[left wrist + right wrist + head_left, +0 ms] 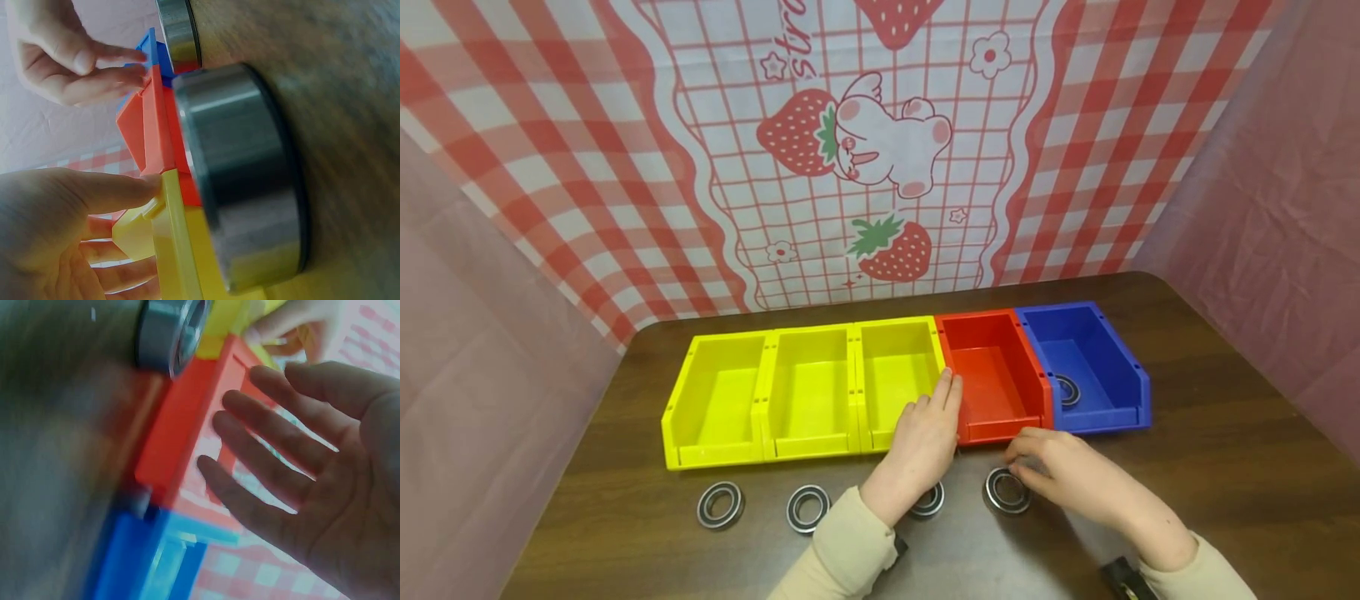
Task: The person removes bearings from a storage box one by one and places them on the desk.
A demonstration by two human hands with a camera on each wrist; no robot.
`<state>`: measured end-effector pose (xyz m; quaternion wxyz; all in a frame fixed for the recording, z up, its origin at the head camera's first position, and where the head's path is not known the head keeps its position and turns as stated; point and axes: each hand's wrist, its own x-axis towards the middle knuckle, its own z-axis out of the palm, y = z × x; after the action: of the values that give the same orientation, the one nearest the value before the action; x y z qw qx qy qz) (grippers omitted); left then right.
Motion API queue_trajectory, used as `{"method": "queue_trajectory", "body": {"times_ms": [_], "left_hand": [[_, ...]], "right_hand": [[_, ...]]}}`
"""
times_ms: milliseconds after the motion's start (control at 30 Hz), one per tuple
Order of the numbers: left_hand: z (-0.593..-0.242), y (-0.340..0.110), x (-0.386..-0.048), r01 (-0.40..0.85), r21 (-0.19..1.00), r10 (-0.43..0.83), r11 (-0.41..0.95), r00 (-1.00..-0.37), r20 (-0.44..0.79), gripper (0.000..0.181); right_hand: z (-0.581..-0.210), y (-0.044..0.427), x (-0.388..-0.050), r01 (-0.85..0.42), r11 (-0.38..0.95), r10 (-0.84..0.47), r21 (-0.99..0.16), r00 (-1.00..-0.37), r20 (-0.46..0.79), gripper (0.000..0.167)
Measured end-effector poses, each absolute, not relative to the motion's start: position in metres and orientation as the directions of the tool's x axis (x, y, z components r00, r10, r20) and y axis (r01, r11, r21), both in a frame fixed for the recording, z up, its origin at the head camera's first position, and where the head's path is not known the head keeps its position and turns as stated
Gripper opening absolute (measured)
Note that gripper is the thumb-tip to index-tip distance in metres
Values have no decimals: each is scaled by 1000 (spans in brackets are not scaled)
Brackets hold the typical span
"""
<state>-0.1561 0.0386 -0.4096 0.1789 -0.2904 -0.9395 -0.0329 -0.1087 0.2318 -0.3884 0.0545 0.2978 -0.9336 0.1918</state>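
Note:
My left hand rests over the divider between the third yellow bin and the red bin, its fingers fairly straight. In the left wrist view, the thumb touches the front rim where these bins meet. My right hand hovers beside a metal ball bearing in front of the red bin. The right wrist view shows its fingers spread, with nothing between them. Three more bearings lie on the table: a left one, a middle one, and one partly hidden by my left wrist.
Two more yellow bins continue the row to the left. At the right end stands a blue bin with a bearing inside. Behind the brown table hangs a checked strawberry cloth; pink fabric hangs at both sides.

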Motion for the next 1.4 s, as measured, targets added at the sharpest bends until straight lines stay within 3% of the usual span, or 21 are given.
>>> {"method": "queue_trajectory", "body": {"times_ms": [200,433,967,1400], "left_hand": [[-409,39,-156,558,-17,534,830,-784,316,73],[-409,39,-156,554,-5,530,833,-795,295,74],[-407,39,-156,548,0,527,837,-805,272,74],[-408,40,-157,543,-8,525,839,-807,270,74]], "right_hand": [[-370,254,-116,-494,830,-367,-258,-832,416,14],[-357,284,-138,-328,889,-145,-320,-864,482,10],[-379,295,-175,-221,904,-124,-367,-955,269,19],[-394,293,-190,-107,944,-102,-313,-994,32,47]]}}
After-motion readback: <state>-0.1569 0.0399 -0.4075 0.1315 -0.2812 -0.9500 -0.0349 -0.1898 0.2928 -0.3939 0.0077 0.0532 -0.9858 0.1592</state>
